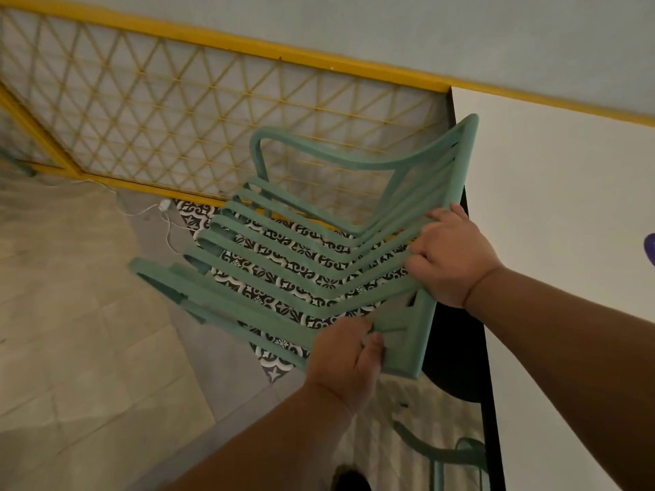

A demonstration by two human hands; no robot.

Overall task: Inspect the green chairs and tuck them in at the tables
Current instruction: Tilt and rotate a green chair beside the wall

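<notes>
A green slatted chair [283,242] is tipped over in the middle of the head view, its seat and back slats forming a V. My left hand [345,359] grips the chair's frame at its lower corner, thumb curled round a bar. My right hand [448,256] holds the slats higher up, beside the white table [567,214] edge. Part of a second green chair [450,455] shows at the bottom, partly under the table.
A yellow lattice fence [177,111] runs behind the chair against a pale wall. A white cable [156,210] lies on the floor by the fence. Patterned black-and-white tiles [273,267] sit under the chair, plain grey paving to the left. A purple object [650,248] peeks in at the right edge.
</notes>
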